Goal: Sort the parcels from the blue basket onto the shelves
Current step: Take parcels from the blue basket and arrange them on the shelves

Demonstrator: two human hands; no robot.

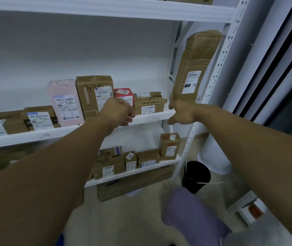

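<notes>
The right hand's (pixel 182 113) fingers (pixel 171 106) are spread, not clenched. The thumb is splayed down and away, and the hand rests against the foot of the tall brown parcel (pixel 195 68). It looks like a steadying touch, not a grip. The left hand (pixel 118 110) hangs in front of the middle shelf (pixel 152 115) with its fingers (pixel 127 119) curled into a loose fist. I can see nothing in it.

The tall parcel stands on end at the right end of that shelf. It tilts so that its top leans against the perforated upright (pixel 219 68), and its label faces out. Just to its left lies a flat brown box (pixel 149 103), then a small red box (pixel 123 94), a larger brown carton (pixel 91 93) and a pink parcel (pixel 65 102), all in a row along the shelf. The lower shelf (pixel 132 173) carries a row of smaller cartons.

To my eye this is the tail of a placing step: the tall parcel is shelved and only being settled. Next, the right hand needs to lift off gently, since a parcel that tall and that tilted could slide at its foot. Then both hands go back down for another parcel. The blue basket is not plainly in sight; only a sliver of blue (pixel 61 240) shows at the bottom edge.
</notes>
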